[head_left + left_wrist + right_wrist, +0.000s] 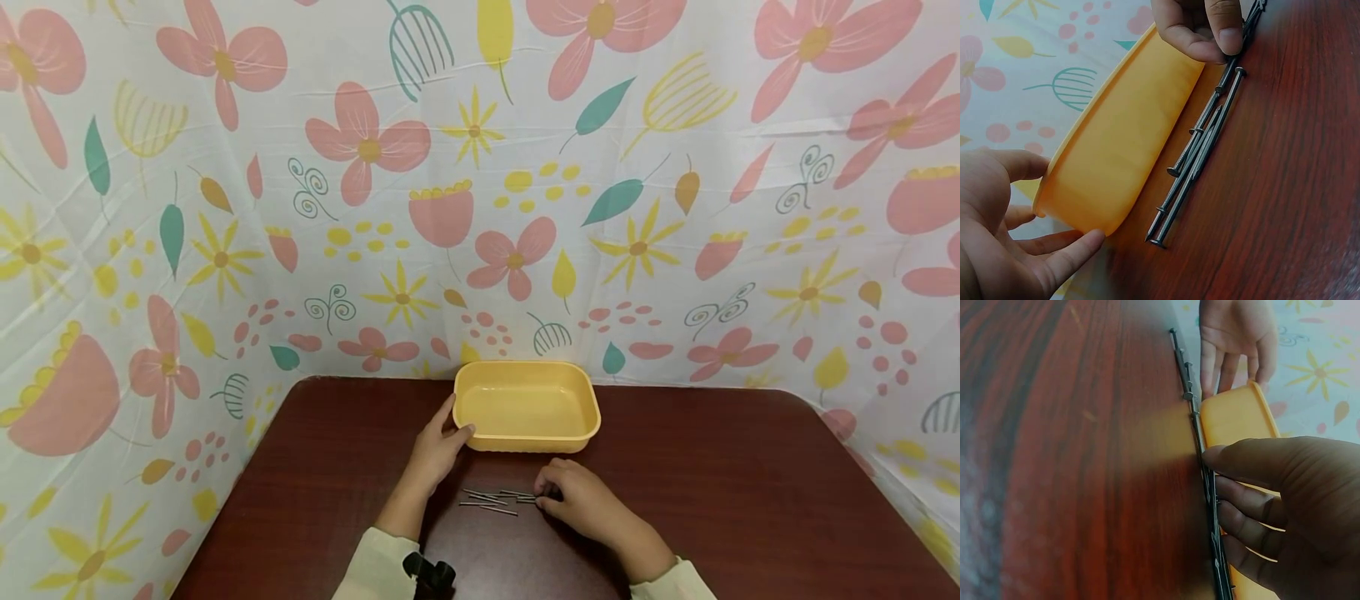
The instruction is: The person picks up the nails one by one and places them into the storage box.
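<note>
A yellow plastic basin sits at the back of the dark red-brown table. My left hand grips its left end, the thumb over the front corner and the fingers along the side. In front of the basin lies a loose pile of steel nails, pointing different ways and partly overlapping. My right hand is at the pile's right end with curled fingers. In the left wrist view its thumb and fingertips close together on a nail; the right wrist view shows more nails beside the fingers.
The wooden tabletop extends to both sides of the hands. Behind and left of it hangs a white cloth with pink, yellow and green flower prints. A black strap device is worn at the left wrist.
</note>
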`<state>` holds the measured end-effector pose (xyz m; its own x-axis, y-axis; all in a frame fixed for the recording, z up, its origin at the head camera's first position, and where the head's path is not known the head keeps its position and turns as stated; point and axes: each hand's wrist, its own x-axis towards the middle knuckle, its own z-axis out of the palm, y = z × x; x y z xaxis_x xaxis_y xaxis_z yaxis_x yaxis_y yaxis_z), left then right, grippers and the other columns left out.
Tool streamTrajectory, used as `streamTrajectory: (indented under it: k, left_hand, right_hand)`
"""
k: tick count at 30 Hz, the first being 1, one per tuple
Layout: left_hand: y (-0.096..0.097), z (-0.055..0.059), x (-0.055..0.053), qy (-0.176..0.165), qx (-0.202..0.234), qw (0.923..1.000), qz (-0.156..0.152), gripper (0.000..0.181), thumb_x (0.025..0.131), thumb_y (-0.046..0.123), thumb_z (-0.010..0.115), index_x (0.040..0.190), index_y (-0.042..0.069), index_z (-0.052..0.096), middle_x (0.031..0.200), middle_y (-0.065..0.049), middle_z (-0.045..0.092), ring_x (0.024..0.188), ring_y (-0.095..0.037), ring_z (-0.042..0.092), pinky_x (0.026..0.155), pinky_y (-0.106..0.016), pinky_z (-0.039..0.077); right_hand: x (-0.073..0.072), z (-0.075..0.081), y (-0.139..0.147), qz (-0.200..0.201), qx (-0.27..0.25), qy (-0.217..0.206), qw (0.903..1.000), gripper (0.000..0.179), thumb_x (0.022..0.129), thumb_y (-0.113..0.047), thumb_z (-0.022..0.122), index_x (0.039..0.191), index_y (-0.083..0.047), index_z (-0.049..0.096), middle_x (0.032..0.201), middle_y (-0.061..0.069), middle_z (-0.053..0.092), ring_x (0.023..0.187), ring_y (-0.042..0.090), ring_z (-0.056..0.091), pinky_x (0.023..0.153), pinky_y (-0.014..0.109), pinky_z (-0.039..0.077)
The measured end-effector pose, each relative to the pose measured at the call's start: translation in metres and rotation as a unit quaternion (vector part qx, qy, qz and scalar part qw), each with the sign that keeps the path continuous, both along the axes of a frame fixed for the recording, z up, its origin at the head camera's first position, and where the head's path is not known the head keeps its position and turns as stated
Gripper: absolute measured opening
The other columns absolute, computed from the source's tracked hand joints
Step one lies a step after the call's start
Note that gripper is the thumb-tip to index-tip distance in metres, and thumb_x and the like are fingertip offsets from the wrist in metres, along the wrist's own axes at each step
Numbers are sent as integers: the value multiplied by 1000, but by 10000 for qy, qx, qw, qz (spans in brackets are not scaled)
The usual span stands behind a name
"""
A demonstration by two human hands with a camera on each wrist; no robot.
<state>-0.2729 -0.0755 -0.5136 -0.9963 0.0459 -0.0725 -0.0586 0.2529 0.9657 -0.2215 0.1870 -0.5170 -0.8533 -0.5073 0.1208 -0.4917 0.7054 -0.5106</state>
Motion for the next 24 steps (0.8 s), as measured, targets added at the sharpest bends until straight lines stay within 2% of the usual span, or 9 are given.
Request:
streamTrajectory:
  k: [15, 24]
  left_hand:
    - [0, 2, 1, 4, -15, 10000, 17, 70, 98, 30, 66, 160, 27, 33, 160, -21, 37, 131, -34, 58, 88, -39, 57]
    - [1, 2, 1, 11, 55, 10000, -24, 71, 98, 28, 66, 160, 25, 32, 160, -22, 37, 131, -34, 58, 88, -41, 57]
  right_hand:
    - [0, 2, 1, 20, -79, 152, 9999, 17, 87, -15, 78, 84, -25, 65, 84, -14, 56, 81, 0, 52, 71, 24, 47]
    - [1, 3, 0, 22, -43, 289, 9996, 14, 87, -12, 77, 85, -21, 67, 84, -13, 57, 81, 0, 53, 71, 24, 48]
